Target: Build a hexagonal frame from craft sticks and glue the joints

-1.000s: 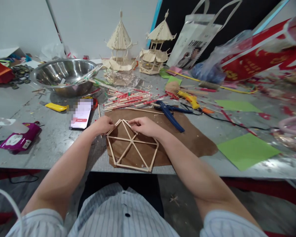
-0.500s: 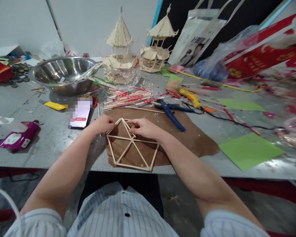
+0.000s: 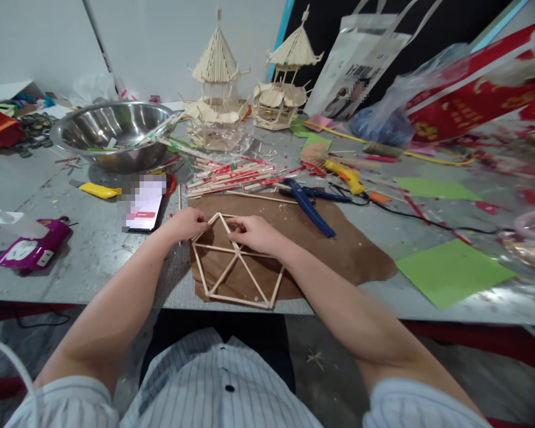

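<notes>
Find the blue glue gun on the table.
In the head view the glue gun lies right of centre on the far edge of the brown sheet, just beyond the right hand on the stick frame.

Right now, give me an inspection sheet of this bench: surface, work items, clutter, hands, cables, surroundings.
Surface: grey metal table, scuffed and littered with scraps; brown sheet under the work.
Job's things: stick frame, hexagonal with spokes, flat on the brown sheet.
Clutter: steel bowl, phone, blue glue gun, loose sticks, green paper, purple pouch.
Grippers: left hand pinches the frame's upper-left edge; right hand pinches near its top corner.
Cables: black cable runs across the table right of the glue gun.
Surroundings: stick pagoda, second pagoda, white bag, red banner along the back.
</notes>
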A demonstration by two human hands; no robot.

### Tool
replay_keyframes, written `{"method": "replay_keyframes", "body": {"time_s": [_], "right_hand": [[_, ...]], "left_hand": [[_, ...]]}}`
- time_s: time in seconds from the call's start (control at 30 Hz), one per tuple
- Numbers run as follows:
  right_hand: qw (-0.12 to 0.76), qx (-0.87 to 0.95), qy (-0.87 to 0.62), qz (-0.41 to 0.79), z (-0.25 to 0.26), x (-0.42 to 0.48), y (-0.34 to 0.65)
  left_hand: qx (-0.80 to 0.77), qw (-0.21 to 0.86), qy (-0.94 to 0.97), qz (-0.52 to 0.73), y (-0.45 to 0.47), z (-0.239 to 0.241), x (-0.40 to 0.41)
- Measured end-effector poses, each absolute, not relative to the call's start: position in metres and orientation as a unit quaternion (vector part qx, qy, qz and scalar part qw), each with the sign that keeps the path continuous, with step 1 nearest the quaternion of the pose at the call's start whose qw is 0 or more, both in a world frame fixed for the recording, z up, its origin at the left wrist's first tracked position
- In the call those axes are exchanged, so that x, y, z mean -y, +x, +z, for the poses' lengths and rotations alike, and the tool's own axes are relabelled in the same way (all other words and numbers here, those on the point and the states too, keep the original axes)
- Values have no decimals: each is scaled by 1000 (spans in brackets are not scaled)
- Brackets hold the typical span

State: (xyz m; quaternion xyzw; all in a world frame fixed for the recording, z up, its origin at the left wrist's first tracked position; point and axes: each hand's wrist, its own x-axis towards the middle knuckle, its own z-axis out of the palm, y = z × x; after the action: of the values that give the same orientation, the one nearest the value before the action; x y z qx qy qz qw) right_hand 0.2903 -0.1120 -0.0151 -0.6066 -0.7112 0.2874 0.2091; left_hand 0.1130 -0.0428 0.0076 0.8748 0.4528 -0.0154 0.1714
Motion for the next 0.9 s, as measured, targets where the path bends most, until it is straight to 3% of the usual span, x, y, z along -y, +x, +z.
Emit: {"method": "replay_keyframes", "body": {"time_s": [0.9], "right_hand": [[178,745,-591,253,-12,114,290]], "left_hand": [[-446,171,879,-9,112,5,41]]}}
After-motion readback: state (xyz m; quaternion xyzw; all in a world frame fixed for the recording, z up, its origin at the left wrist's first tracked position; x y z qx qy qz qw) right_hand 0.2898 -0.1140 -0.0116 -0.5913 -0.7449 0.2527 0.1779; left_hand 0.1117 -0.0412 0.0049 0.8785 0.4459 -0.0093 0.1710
